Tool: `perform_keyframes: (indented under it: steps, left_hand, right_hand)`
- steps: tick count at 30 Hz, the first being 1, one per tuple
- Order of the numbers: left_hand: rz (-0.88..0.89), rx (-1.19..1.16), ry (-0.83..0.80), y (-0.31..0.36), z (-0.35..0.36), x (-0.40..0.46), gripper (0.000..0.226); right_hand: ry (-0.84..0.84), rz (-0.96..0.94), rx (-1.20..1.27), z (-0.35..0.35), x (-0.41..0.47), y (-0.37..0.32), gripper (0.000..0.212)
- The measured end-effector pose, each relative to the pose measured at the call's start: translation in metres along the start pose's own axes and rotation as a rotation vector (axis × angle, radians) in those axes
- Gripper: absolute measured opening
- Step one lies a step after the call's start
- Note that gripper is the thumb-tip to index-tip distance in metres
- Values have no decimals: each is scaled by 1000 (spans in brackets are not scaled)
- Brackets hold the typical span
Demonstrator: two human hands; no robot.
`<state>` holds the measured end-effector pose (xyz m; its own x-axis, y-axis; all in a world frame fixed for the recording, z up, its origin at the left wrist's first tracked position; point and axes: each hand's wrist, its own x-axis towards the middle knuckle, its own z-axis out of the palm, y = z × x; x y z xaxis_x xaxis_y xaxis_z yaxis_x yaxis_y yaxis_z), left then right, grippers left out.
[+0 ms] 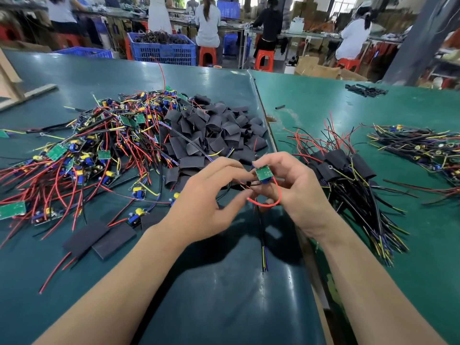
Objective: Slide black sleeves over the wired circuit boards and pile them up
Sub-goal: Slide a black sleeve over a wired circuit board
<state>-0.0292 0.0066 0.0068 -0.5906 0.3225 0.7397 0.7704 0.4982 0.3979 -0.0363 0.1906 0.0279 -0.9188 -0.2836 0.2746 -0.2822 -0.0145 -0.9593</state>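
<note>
Both hands met over the near worktop (224,307): right hand (296,192) pinched a green board (264,173) by its edge, left hand (206,202) pinched its wires (276,195). Loose sleeves (214,130) lay heaped just beyond; sleeved boards (341,163) were piled right.

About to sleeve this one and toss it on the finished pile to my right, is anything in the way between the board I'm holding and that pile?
Nothing visible blocks it. The circuit board sits in the right hand, and the sleeved pile lies just right of that hand, with only bare green table and its own wires between.
</note>
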Motion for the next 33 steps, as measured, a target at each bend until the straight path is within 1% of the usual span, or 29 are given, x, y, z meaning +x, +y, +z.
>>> perform_keyframes:
  steps: [2,4,7,9,10,12,14,15,16,18,19,20,22,25,27,29,31,33]
  left_hand:
    - [13,63,27,-3,-1,0,12]
    - [65,156,122,-4,-3,0,12]
    - [219,235,284,2,-7,2,13]
    - [280,233,340,4,-7,2,11]
    - [237,206,343,3,-7,1,13]
    - [15,97,304,0,-7,-2,21]
    - [-196,21,211,-5,-7,-5,24]
    - [-247,71,136,-9,-7,-6,26]
    - [-262,169,40,-14,-5,-7,30]
    - [-272,352,-168,-22,-2,-7,41]
    - [-300,399,-235,-24,-1,-8,46]
    - [-331,420,-267,-26,0,-8,48]
    - [-371,433,-281,-27,0,-9,43]
    - [-401,446,-272,-28,0,-9,33]
    - [-417,450,-251,-29,0,-8,30]
    - [-429,455,-245,-30,-2,-8,30]
    - [-431,464,-252,-31,-3,-8,28]
    - [-405,472,-215,-29,-5,-7,24]
  right_hand:
    - [27,-3,33,2,0,0,31]
    - [97,-24,11,0,1,0,32]
    - [205,-50,-103,-1,2,2,25]
    - [288,-67,-117,1,4,4,20]
    - [345,-79,-77,1,5,4,18]
    - [469,-118,57,-2,7,-1,14]
    - [581,-144,197,-9,7,-9,11]
    - [623,-149,263,-13,6,-12,11]
    - [644,-148,320,-15,6,-13,11]
    - [637,-124,373,-17,5,-15,14]
    - [623,-106,382,-17,4,-15,16]
    - [610,-87,399,-17,4,-16,17]
    - [572,-37,467,-18,5,-18,20]
    - [483,107,527,-19,5,-22,25]
    - [426,193,484,-15,5,-21,29]
    - [350,251,390,-10,4,-18,30]
    - [283,286,306,-5,3,-16,31]
    - [261,303,281,-3,3,-14,31]
